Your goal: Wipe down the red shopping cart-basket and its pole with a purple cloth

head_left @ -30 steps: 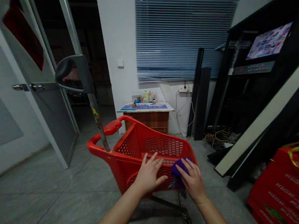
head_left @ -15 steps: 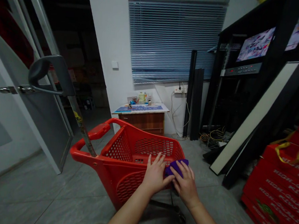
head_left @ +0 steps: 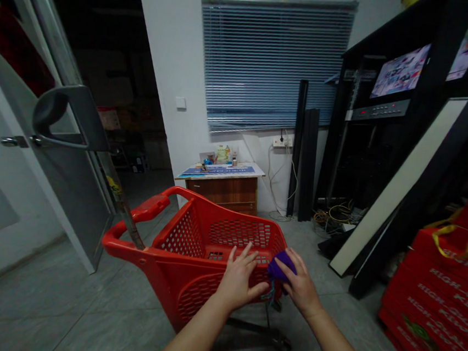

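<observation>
A grey tiled floor (head_left: 60, 302) fills the lower part of the view, and a white wall carries a wide window with closed blue-grey slatted blinds (head_left: 269, 63). At the left a grey metal-framed door (head_left: 52, 169) stands open with a curved grey handle. A tall black cabinet with a lit screen (head_left: 394, 97) stands at the right, and a stack of red printed cardboard boxes (head_left: 434, 288) sits on the floor beside it. Under the window is a small brown wooden surface (head_left: 223, 183) with small items on top.

In the middle stands a red perforated plastic shopping cart (head_left: 193, 254) on wheels. The left hand (head_left: 240, 281) lies flat with fingers spread against the cart's near end wall. Just beside it, the right hand (head_left: 301, 287) curls its fingers around a small purple cloth (head_left: 281, 265) and presses it on the cart's near rim; a bit of the cloth hangs down below the rim.
</observation>
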Demonstrator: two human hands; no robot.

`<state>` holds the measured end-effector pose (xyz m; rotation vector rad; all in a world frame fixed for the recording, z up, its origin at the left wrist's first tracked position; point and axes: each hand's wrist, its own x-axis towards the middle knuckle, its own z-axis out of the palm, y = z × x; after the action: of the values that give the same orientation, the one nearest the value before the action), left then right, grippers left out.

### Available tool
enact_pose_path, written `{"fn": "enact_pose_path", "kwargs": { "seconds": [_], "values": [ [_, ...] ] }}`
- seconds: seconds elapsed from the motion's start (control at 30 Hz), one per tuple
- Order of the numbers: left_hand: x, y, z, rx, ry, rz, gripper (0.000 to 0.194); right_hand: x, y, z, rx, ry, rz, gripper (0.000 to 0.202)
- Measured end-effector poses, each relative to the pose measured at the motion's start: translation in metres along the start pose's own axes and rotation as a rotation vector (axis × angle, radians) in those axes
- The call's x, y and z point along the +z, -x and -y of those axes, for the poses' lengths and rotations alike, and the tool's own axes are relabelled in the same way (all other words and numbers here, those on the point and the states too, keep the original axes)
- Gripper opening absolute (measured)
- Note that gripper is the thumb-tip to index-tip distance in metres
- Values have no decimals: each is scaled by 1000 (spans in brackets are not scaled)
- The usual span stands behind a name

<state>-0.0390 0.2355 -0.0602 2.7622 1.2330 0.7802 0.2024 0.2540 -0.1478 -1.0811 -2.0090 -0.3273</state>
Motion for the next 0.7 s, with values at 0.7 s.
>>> {"fn": "enact_pose_path", "kwargs": {
  "seconds": [0.7],
  "values": [
    [19, -15, -35, -100, -25, 57, 84, -5, 5, 45, 39, -216, -73, 42]
  ]
}}
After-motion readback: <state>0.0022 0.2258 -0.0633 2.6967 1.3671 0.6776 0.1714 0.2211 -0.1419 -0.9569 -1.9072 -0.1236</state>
